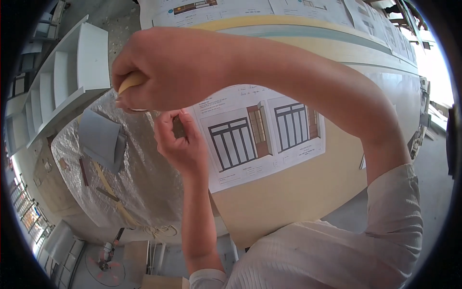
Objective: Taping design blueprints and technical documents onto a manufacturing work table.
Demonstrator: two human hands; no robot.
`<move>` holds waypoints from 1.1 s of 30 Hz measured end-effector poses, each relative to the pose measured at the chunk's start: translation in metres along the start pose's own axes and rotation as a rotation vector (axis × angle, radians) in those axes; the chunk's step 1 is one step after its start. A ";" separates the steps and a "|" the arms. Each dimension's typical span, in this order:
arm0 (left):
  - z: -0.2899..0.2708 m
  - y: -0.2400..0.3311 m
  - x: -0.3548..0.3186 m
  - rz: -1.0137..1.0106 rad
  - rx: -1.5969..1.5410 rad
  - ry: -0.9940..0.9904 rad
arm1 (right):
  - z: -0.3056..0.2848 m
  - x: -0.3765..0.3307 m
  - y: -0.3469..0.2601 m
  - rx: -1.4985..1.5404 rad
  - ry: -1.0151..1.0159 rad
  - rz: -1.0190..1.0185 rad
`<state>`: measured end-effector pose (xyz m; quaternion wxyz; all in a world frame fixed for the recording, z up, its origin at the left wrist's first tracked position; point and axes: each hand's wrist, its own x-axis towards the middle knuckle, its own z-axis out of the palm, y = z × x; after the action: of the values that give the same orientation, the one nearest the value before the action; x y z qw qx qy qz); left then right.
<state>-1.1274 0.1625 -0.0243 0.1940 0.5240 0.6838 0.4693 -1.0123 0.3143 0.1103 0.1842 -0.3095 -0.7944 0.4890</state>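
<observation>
My right arm reaches across from the right, and my right hand (159, 70) is closed around a tan roll (132, 82) that looks like tape. Most of the roll is hidden by the fingers. Just below it, my left hand (180, 139) has its thumb and forefinger curled toward each other in a pinch. What lies between those fingertips is too small to make out. Beside the left hand lies a printed drawing sheet (262, 161) showing two dark-framed door pictures. It rests on a light brown board (298, 197), and my right forearm covers part of its upper side.
Left of my hands, grey sheets (98, 132) and thin strips lie on clear plastic film (144, 178). A white shelf unit (94, 58) stands at the far left. More printed sheets (308, 9) and long panels line the far side. A fan (103, 265) stands lower left.
</observation>
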 end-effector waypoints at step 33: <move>0.003 0.000 -0.002 0.210 0.247 0.030 | -0.025 -0.081 0.006 0.125 0.101 0.067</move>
<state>-1.1242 0.1623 -0.0266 0.0676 0.6052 0.6808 0.4070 -0.9360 0.2785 0.1166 0.2263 -0.3482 -0.7414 0.5272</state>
